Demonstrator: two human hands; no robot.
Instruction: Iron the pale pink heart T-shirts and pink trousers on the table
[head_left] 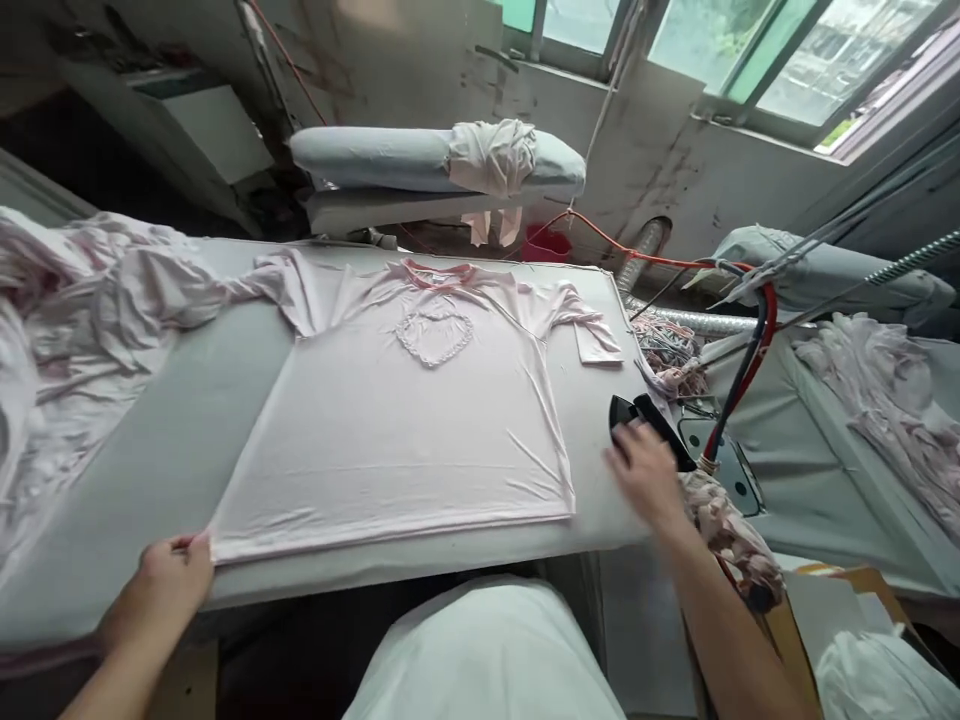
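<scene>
A pale pink T-shirt lies spread front up on the padded board, with a darker pink collar and a ruffled heart on its chest. My left hand pinches the hem at the shirt's lower left corner. On the right, my right hand is over the near side of a black iron at the board's end. Its fingers look stretched out and apart, though blurred; whether they touch the iron I cannot tell.
Crumpled pink garments are heaped on the left of the board. Behind stands a padded sleeve board with cloth tied round it. Red and black hoses hang at right, near a metal plate and more garments.
</scene>
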